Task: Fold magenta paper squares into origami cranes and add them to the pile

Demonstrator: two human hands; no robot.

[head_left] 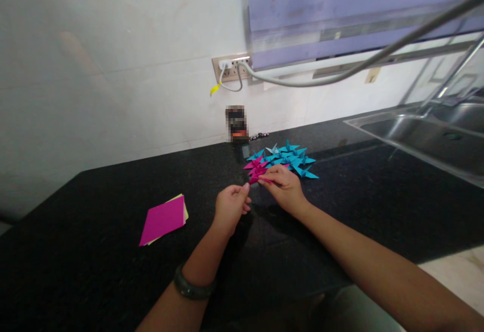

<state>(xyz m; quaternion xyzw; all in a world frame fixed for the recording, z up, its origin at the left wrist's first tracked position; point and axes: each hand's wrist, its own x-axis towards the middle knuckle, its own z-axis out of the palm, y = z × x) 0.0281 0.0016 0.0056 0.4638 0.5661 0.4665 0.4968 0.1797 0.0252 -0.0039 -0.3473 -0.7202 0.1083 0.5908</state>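
Magenta folded paper piece [260, 180] is being pinched in the right hand [285, 188], whose grip is clamping it just above the black stone table [378, 196], near the middle of the far edge. The left hand [230, 207] is hovering just beside it, grip drawn together; I cannot tell whether it is touching the paper. Pinching close to the crease is probably serving best. A pile of teal and magenta folded paper pieces [291, 160] is lying just behind, and a stack of magenta and yellow paper squares [163, 219] is resting toward the left edge. No writing is showing legibly.
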